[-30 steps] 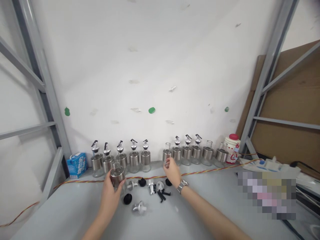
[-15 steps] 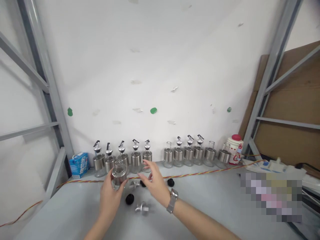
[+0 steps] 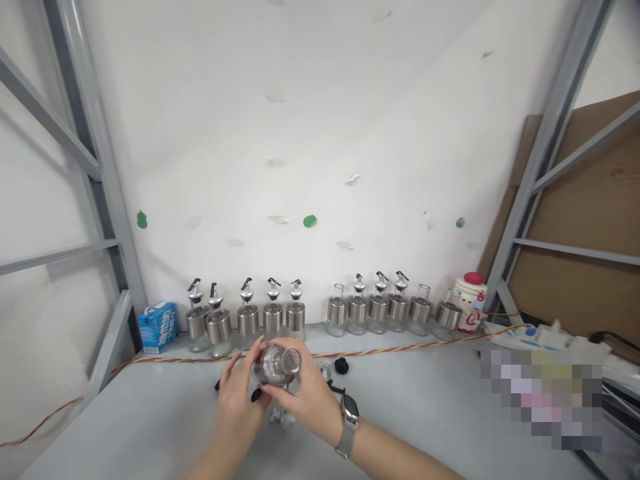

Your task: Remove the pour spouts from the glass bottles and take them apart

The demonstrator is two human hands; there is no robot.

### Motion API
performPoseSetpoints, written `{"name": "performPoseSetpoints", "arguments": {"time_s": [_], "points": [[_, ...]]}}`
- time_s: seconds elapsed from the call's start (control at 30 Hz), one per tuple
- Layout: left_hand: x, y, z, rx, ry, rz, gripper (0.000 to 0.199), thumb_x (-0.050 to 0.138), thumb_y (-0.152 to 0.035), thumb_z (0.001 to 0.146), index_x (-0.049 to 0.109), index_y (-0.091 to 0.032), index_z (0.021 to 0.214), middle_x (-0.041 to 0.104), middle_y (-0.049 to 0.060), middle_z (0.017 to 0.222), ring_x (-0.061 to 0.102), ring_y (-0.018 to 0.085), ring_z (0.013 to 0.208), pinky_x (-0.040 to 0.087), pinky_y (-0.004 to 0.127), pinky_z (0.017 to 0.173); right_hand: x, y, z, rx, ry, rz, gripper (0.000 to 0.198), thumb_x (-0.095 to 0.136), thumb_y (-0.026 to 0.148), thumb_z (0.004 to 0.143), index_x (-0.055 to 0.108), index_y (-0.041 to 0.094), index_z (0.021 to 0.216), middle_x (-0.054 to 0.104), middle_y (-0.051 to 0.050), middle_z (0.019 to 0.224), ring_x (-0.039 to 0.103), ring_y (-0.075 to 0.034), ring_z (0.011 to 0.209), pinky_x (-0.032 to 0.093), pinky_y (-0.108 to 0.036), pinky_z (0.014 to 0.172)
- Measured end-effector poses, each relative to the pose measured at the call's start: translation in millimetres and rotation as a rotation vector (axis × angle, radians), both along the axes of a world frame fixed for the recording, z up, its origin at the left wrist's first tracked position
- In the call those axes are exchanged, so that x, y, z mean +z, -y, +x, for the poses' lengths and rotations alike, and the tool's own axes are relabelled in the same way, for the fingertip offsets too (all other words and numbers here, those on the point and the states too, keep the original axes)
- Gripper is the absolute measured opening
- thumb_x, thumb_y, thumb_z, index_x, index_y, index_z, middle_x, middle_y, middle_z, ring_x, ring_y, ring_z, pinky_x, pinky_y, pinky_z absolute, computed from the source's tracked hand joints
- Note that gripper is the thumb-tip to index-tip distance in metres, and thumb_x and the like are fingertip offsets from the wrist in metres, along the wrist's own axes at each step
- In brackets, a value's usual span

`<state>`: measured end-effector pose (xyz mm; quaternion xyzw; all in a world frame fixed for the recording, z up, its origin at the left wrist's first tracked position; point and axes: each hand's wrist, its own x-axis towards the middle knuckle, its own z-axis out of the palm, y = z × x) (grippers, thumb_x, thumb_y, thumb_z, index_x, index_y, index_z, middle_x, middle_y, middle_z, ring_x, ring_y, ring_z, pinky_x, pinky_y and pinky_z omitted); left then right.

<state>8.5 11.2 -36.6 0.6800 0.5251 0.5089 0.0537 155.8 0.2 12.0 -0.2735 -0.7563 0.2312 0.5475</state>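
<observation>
Before a white wall (image 3: 320, 127), I cradle from afar a tilted glass bottle (image 3: 273, 366) between my left hand (image 3: 243, 395) and right hand (image 3: 314, 395), both clasped around it, over the grey surface (image 3: 415, 413) short of its back edge, likely best served by gentle, even pressure below the neck (image 3: 291, 361).

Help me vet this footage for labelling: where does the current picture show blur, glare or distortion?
Head view: left forearm smeared; held bottle soft, with pale glints on its glass. Same view: metal uprights splay outward, probably lens or tilt; mosaic patch hides detail.
</observation>
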Motion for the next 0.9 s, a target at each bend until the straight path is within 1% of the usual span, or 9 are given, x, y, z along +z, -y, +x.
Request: {"name": "performPoseSetpoints", "arguments": {"time_s": [0.07, 0.13, 0.2, 0.3, 0.37, 0.43, 0.5, 0.63, 0.9], "points": [[8.4, 2, 2, -0.064, 0.038, -0.074, 0.073, 0.055, -0.023, 0.067, 0.023, -0.028, 0.132, 0.053, 0.004, 0.12, 0.042, 0.026, 0.116, 0.028, 0.046, 0.098, -1, 1, 4, -0.038, 0.002, 0.013, 0.054, 0.064, 0.015, 0.067, 0.044, 0.024, 0.116, 0.05, -0.006, 0.113, 0.046, -0.021, 0.107, 0.036, -0.035, 0.094], [11.6, 1, 1, -0.131, 0.046, -0.122, 0.083, 0.058, -0.027, 0.067, 0.01, -0.026, 0.136, 0.039, 0.007, 0.133, 0.034, 0.026, 0.122, 0.028, 0.046, 0.098, -1, 0, 10, -0.115, -0.025, 0.044, 0.051, 0.062, 0.016, 0.068, 0.044, 0.023, 0.115, 0.049, -0.007, 0.114, 0.045, -0.022, 0.108, 0.035, -0.037, 0.094], [7.5, -3, -3, -0.168, -0.009, -0.145, 0.101, 0.069, -0.033, 0.056, 0.009, -0.022, 0.136, 0.024, 0.012, 0.14, 0.021, 0.03, 0.128, 0.024, 0.049, 0.099, 0, -8, 19, -0.235, -0.078, 0.054, 0.047, 0.061, 0.018, 0.07, 0.044, 0.023, 0.114, 0.049, -0.008, 0.114, 0.045, -0.023, 0.108, 0.034, -0.039, 0.094], [-6.6, -10, -11, -0.217, -0.102, -0.258, 0.128, 0.08, -0.037, 0.027, 0.016, -0.016, 0.136, 0.013, 0.018, 0.142, -0.001, 0.037, 0.129, 0.012, 0.056, 0.1, 2, -30, 39, -0.41, -0.165, -0.014, 0.046, 0.06, 0.024, 0.072, 0.043, 0.021, 0.114, 0.051, -0.009, 0.111, 0.049, -0.022, 0.103, 0.036, -0.04, 0.092], [-15.1, -10, -12, -0.22, -0.12, -0.345, 0.133, 0.08, -0.038, 0.023, 0.014, -0.015, 0.136, 0.008, 0.018, 0.143, -0.008, 0.036, 0.128, 0.007, 0.056, 0.101, 1, -50, 55, -0.458, -0.178, -0.067, 0.049, 0.06, 0.027, 0.071, 0.04, 0.019, 0.115, 0.053, -0.009, 0.11, 0.051, -0.022, 0.1, 0.039, -0.039, 0.088], [-19.8, -8, -8, -0.216, -0.132, -0.419, 0.13, 0.078, -0.04, 0.031, 0.008, -0.013, 0.137, 0.002, 0.017, 0.143, -0.009, 0.033, 0.128, 0.006, 0.053, 0.102, -3, -71, 69, -0.486, -0.157, -0.1, 0.054, 0.062, 0.028, 0.067, 0.039, 0.018, 0.115, 0.055, -0.009, 0.108, 0.054, -0.022, 0.097, 0.041, -0.038, 0.085], [-21.3, -5, -2, -0.222, -0.138, -0.473, 0.119, 0.074, -0.04, 0.044, 0.004, -0.012, 0.137, 0.0, 0.016, 0.144, -0.006, 0.029, 0.13, 0.008, 0.048, 0.104, -8, -88, 78, -0.514, -0.091, -0.125, 0.055, 0.062, 0.029, 0.065, 0.038, 0.018, 0.114, 0.056, -0.009, 0.106, 0.055, -0.022, 0.095, 0.042, -0.036, 0.083], [-22.2, -5, 7, -0.235, -0.089, -0.474, 0.096, 0.062, -0.037, 0.065, 0.002, -0.013, 0.136, 0.001, 0.012, 0.144, -0.003, 0.023, 0.131, 0.01, 0.043, 0.106, -19, -112, 82, -0.524, 0.002, -0.136, 0.05, 0.062, 0.027, 0.063, 0.042, 0.019, 0.109, 0.059, -0.006, 0.098, 0.056, -0.021, 0.091, 0.043, -0.035, 0.081], [-28.0, -13, 2, -0.231, -0.058, -0.441, 0.094, 0.062, -0.041, 0.065, 0.006, -0.018, 0.136, 0.004, 0.012, 0.144, 0.001, 0.025, 0.131, 0.01, 0.044, 0.106, -32, -142, 69, -0.543, 0.117, -0.121, 0.05, 0.062, 0.023, 0.062, 0.044, 0.018, 0.108, 0.058, -0.008, 0.101, 0.054, -0.022, 0.097, 0.04, -0.035, 0.084]]}}
